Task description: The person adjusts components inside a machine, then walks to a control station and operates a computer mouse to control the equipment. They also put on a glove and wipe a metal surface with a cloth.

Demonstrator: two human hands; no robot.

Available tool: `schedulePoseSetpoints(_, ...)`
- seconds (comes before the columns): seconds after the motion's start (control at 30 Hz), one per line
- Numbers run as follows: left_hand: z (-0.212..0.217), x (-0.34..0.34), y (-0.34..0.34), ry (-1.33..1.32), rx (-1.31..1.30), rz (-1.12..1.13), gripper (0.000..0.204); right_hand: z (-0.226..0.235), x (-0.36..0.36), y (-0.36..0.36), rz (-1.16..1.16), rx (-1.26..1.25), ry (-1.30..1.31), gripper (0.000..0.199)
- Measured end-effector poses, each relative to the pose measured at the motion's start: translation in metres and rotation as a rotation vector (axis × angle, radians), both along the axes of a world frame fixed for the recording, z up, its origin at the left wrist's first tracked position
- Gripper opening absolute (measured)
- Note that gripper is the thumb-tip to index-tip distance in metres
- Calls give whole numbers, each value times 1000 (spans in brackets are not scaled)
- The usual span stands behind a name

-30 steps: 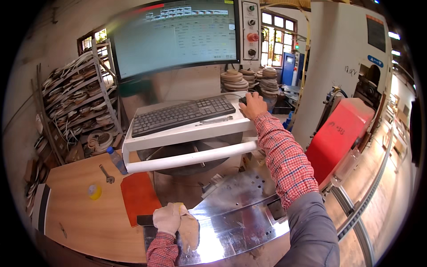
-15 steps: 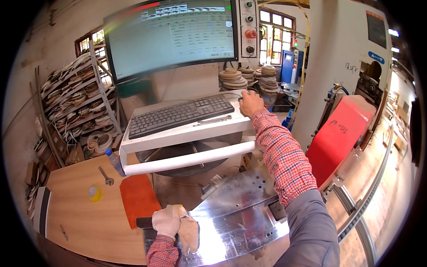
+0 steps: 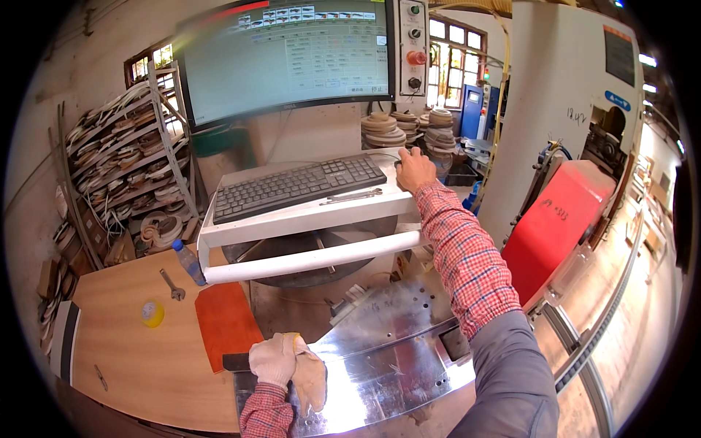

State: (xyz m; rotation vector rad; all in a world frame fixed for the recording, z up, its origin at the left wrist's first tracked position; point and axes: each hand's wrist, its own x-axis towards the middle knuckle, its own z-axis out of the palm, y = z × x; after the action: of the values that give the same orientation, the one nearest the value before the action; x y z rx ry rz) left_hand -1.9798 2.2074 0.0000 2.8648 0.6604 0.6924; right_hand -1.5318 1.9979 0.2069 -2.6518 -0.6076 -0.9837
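My bare right hand point(image 3: 416, 171) reaches forward to the right end of a white shelf point(image 3: 307, 225), its fingers curled over a dark computer mouse point(image 3: 398, 163) that is mostly hidden. A black keyboard point(image 3: 299, 186) lies just left of it, with an open-end wrench point(image 3: 352, 196) in front. Above the shelf a lit monitor point(image 3: 288, 62) shows a table of text and small pictures. Low in the middle, my left hand point(image 3: 272, 360) wears a white work glove and is closed on a limp tan piece with a yellow edge point(image 3: 310, 379), which looks like another glove. It rests on the shiny metal machine table point(image 3: 372, 372).
On the wooden board point(image 3: 139, 350) at left lie an adjustable wrench point(image 3: 173, 285), a yellow roll point(image 3: 152, 314) and an orange sheet point(image 3: 225, 321). A blue-capped bottle point(image 3: 189, 263) stands beside the shelf. A red machine guard point(image 3: 558, 219) rises at right; control knobs point(image 3: 415, 44) flank the monitor.
The view has shifted very slightly. Both hands stay where they were, the right on the mouse and the left on the tan piece.
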Motion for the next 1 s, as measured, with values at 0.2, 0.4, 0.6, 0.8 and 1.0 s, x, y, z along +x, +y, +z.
schedulePoseSetpoints(0.2, -10, 1, 5, -12, 17, -21, 41, -1, 0, 0, 1, 24, -17, 33)
schedulePoseSetpoints(0.4, -12, 1, 5, -73, 42, -30, 38, -1, -2, -1, -11, 25, -18, 33)
schedulePoseSetpoints(0.6, -17, 2, 7, -109, 75, -44, 36, -2, 1, 1, -7, 65, -37, 27)
schedulePoseSetpoints(0.8, -15, 3, 6, -137, 96, -51, 36, 0, -1, -3, 63, 121, -118, 31)
schedulePoseSetpoints(1.0, -3, 1, -1, -81, -4, 28, 37, 3, -3, -1, 207, 55, 7, 36)
